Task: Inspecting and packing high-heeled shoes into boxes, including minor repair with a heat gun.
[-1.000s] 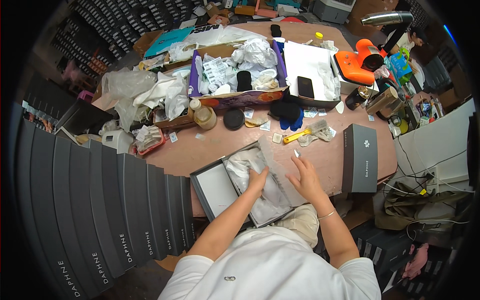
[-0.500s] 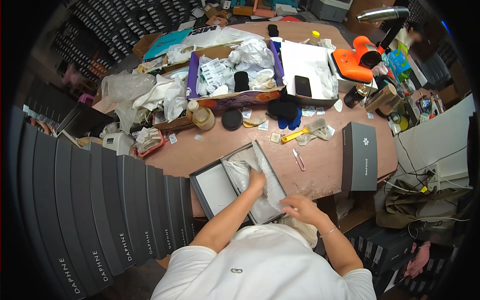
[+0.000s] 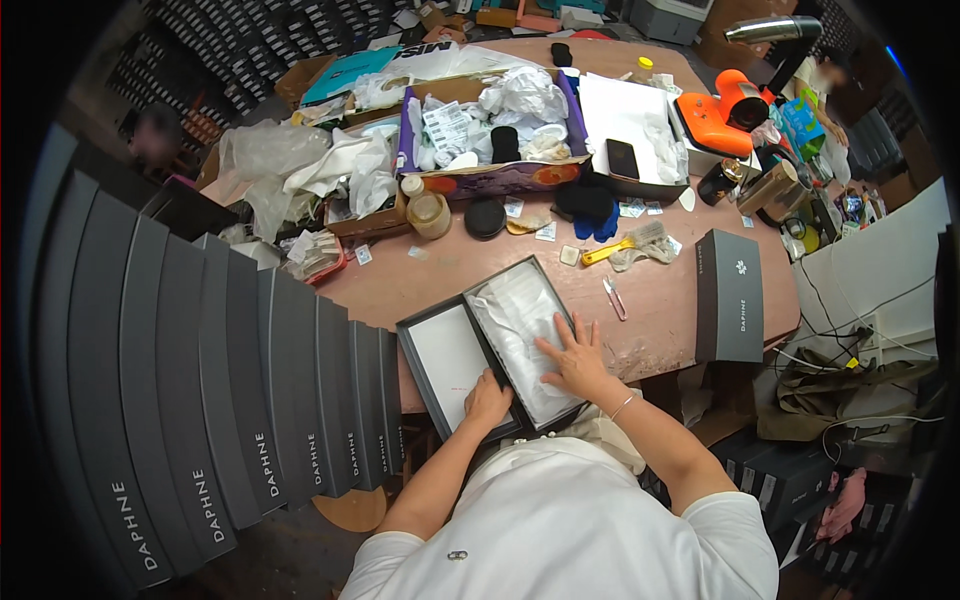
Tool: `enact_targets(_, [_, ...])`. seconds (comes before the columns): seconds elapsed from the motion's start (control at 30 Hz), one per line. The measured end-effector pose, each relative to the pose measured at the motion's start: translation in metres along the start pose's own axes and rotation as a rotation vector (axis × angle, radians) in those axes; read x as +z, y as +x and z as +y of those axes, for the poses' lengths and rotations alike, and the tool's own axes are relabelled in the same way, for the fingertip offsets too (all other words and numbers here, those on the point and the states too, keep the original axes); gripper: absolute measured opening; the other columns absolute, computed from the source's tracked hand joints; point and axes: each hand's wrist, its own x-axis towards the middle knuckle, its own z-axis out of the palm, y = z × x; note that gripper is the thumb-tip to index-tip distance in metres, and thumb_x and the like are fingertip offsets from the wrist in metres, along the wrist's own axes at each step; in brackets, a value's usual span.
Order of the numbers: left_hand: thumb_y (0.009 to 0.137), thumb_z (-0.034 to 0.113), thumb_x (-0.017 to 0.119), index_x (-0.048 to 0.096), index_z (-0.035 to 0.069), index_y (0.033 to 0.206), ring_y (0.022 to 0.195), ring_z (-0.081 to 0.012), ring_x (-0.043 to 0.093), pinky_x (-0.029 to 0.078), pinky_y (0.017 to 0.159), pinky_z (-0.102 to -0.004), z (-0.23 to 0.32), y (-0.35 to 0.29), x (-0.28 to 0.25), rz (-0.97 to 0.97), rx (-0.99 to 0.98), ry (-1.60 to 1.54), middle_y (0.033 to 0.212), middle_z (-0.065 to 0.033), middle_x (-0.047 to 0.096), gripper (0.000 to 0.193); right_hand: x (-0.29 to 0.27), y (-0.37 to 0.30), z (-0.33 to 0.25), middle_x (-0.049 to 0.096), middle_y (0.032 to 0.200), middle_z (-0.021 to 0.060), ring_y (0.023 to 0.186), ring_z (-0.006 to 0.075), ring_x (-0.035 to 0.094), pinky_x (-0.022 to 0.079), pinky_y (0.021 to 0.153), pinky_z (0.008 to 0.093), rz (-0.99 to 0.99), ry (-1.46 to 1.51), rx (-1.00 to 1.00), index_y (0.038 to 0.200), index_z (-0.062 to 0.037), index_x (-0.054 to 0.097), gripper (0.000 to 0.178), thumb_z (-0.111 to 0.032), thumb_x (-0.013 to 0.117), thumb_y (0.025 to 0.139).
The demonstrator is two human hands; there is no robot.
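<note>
A dark grey shoebox (image 3: 530, 262) lies open at the table's near edge, and white tissue paper (image 3: 515, 300) is folded over what it holds, so the contents are hidden. My right hand (image 3: 580, 362) is open, its fingers spread flat on the tissue. Beside the box on the left lies its grey lid (image 3: 410, 342), white inside face up. My left hand (image 3: 488, 402) has its fingers curled over the lid's right rim, where lid and box meet.
Tall stacks of grey shoeboxes (image 3: 225, 380) rise at the left. Another closed shoebox (image 3: 729, 296) stands at the right. Farther back are thread snips (image 3: 614, 298), a yellow-handled brush (image 3: 610, 250), a jar (image 3: 428, 214), a purple-sided carton (image 3: 495, 182) of crumpled paper and an orange device (image 3: 715, 122).
My left hand has left the box's inside and moved to the lid's rim. The tissue's right flap is now folded over, and my right hand has come onto it.
</note>
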Motion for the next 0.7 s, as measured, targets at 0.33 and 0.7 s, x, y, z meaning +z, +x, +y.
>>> enact_targets(0.33, [0.093,-0.003,0.042,0.042,-0.006,0.129,0.097,-0.0138,0.060,0.050,0.083,-0.0262,0.003,-0.091,-0.108,0.152,0.401,-1.127,0.111,-0.0116,0.060,0.036,-0.007,-0.022,0.006,0.032,0.147,0.0178,0.137,0.0371,0.026,0.020,0.110,0.0538,0.139,0.403,0.050,0.134,-0.0144,0.049,0.056,-0.044,0.058,0.088])
enact_targets(0.7, [0.091,0.033,0.059,0.047,-0.002,0.128,0.129,-0.0339,0.036,0.031,0.105,-0.0384,0.068,-0.058,-0.020,0.024,0.673,-0.424,0.139,-0.0246,0.033,0.052,-0.055,-0.045,0.102,0.067,0.089,0.0070,0.078,0.0134,0.062,0.050,0.071,0.0267,0.173,1.237,0.657,0.107,0.0041,0.064,0.052,-0.044,0.051,0.095])
